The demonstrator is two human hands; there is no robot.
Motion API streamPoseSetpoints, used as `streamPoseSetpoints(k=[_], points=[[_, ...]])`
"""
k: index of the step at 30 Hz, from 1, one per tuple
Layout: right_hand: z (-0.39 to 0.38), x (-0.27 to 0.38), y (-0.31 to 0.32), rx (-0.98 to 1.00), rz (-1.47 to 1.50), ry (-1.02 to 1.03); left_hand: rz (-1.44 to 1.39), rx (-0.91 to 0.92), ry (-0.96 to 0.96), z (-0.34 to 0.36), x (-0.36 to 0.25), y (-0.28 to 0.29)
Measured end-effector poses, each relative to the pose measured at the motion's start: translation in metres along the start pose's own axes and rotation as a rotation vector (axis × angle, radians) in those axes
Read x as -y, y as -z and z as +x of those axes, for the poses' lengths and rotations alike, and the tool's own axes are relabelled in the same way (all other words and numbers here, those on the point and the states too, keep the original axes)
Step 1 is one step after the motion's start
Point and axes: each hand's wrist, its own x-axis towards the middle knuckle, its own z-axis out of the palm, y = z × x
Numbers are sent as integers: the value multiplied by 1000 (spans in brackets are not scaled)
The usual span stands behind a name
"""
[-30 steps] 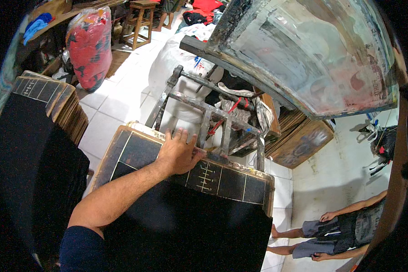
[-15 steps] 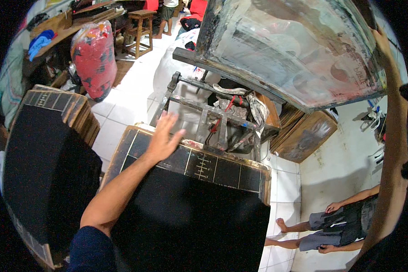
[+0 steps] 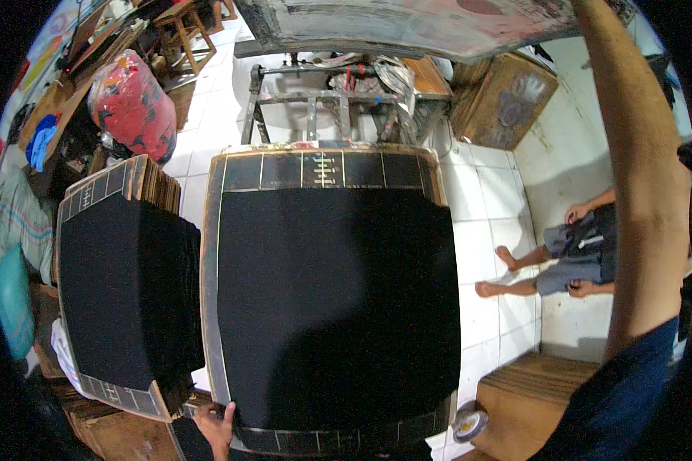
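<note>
Since the frame half a second ago, the left hand [image 3: 214, 432] has gone from the board's far edge to its near left corner, the head view has shifted so that almost the whole board [image 3: 269, 170] shows, and the framed screen [image 3: 407, 31] sits higher, cut off by the upper rim. In the head view, now, the left thumb stands apart from the fingers beside the corner; whether they are closed on the board's edge I cannot tell. Black cloth [image 3: 300, 269] lies over the board's middle, smooth and flat, presumably spread to give an even face, with dark marked strips bare at both ends. The right forearm [image 3: 646, 192] rises along the right side, perhaps to keep the screen up off the cloth; its hand is out of the picture, so its fingers cannot be judged. Just left stands a stack of boards [image 3: 169, 188] topped with black cloth too, probably kept close for easy reach. Beyond the board is a metal frame [image 3: 313, 115]. As for containers, a clear plastic bag [image 3: 134, 107] bulges with red and black stuff, seemingly fabric; a pale woven sack [image 3: 24, 207] and a teal sack [image 3: 14, 303] hide their contents.
</note>
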Motion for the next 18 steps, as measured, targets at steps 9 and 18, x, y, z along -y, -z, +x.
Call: streamPoseSetpoints(k=[9,18], points=[[-58,26,20,-16,17,-68,-497,248,-17,-13,-12,35],[-69,31,22,-51,-20,-41,-555,325,-30,-7,-2,28]])
